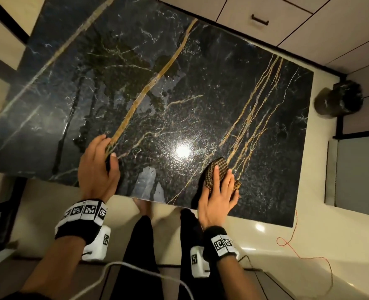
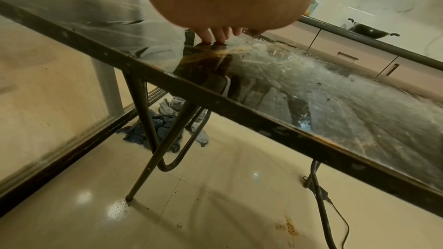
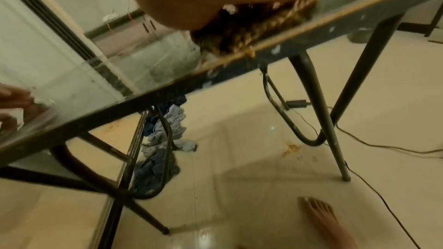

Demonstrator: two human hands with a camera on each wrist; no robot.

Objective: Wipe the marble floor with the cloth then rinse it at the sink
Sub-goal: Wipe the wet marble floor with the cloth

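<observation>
The checked cloth (image 1: 217, 173) lies on the black marble surface (image 1: 179, 83), close to its near edge at about five o'clock from the middle, and a bright lamp glare sits just beside it at ten o'clock. My right hand (image 1: 219, 198) presses it flat, fingers straight and spread over the fabric, so that grip is released rather than grasping. In the right wrist view the cloth (image 3: 242, 33) bunches under my palm right at the surface's edge.

My left hand (image 1: 98, 167) rests on the same surface at about seven o'clock, well apart from the cloth, fingers extended with the tips touching the marble beside a gold vein; that grip is released too. The left wrist view shows my fingertips (image 2: 217, 34) touching the wet, streaked top.

Around twelve o'clock the marble carries wet patches. Under the surface, metal legs (image 2: 143, 139) stand on pale floor tiles (image 2: 215, 205), with a heap of blue rags (image 2: 165, 126) behind them. My bare foot (image 3: 321, 215) stands on the tiles. A thin red wire (image 1: 296, 239) trails across the floor at four o'clock, and a dark bin (image 1: 339, 98) stands at two o'clock.
</observation>
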